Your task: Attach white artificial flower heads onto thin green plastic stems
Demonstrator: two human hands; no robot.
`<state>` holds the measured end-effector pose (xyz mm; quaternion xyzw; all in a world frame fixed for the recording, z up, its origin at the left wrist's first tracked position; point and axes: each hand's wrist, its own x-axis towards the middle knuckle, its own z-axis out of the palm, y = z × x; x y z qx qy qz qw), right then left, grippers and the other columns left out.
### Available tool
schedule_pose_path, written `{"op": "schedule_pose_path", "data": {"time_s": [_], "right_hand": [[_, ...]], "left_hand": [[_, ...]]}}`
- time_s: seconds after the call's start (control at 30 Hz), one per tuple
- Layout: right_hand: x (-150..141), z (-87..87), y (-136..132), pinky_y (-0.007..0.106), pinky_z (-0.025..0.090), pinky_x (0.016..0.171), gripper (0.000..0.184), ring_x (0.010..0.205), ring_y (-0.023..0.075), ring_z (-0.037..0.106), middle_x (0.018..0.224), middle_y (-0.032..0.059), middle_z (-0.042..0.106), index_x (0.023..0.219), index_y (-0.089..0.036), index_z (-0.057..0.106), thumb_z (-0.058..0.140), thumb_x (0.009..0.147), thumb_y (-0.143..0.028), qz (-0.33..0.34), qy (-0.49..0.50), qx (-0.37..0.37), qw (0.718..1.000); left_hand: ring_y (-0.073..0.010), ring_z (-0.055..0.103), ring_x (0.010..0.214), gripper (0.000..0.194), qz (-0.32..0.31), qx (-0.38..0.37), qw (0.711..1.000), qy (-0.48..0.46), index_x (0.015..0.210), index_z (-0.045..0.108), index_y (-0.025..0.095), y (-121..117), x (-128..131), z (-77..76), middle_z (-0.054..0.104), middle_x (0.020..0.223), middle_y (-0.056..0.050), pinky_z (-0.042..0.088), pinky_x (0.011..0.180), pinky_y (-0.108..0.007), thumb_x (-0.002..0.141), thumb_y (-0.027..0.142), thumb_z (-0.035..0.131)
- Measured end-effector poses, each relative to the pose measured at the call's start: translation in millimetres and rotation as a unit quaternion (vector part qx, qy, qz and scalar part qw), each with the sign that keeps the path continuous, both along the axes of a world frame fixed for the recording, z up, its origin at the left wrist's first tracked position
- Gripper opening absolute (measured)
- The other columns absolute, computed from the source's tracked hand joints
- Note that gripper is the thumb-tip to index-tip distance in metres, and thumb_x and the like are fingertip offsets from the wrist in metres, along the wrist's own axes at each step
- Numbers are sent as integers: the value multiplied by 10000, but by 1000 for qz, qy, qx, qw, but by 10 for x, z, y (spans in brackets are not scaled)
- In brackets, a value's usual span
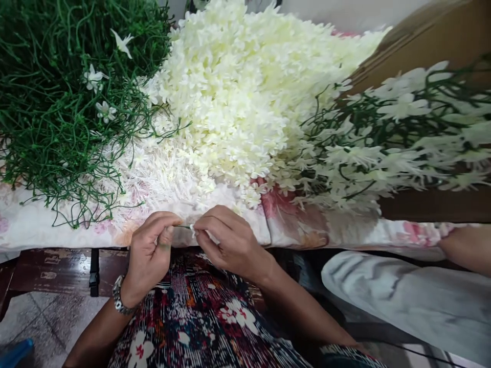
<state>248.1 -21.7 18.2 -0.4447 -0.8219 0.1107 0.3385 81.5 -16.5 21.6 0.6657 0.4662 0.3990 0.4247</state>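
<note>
My left hand (152, 250), with a metal watch on its wrist, pinches a thin green artificial stem (183, 226). At the stem's right end, my right hand (230, 240) grips a small white flower piece (193, 231) between thumb and fingers. Both hands are close together above the front edge of the flowered cloth. Just beyond them lies a heap of fine white stamen-like pieces (164, 171). Behind that rises a big pile of cream-white artificial blossoms (245, 97). A mass of green plastic stems (65, 102) is at the left, with a few white blossoms among it.
On the right, finished-looking white flowers on green stems (399, 138) lie by a brown cardboard box (433, 41). Flowered cloth (57, 230) covers the work surface. Another person's pale-trousered leg (402, 296) is close at the right. A dark wooden bench (49, 271) shows at lower left.
</note>
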Motion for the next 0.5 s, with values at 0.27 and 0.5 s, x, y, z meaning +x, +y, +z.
{"op": "schedule_pose_path", "data": {"time_s": [0.27, 0.5], "right_hand": [[129, 81, -56, 251, 444, 599, 150, 693, 120, 505, 754, 49, 583, 885, -122, 528, 535, 735, -123, 35, 4, 60, 998], [690, -14, -14, 294, 409, 677, 81, 712, 157, 493, 721, 48, 571, 820, -154, 558, 506, 758, -153, -172, -198, 19, 965]], "left_hand": [[-83, 475, 538, 183, 71, -66, 995, 24, 891, 600, 161, 50, 49, -91, 553, 647, 7, 385, 487, -170, 808, 188, 439], [-100, 500, 610, 174, 55, -63, 996, 11, 930, 552, 161, 85, 85, -92, 536, 694, -12, 413, 546, -193, 791, 170, 448]]}}
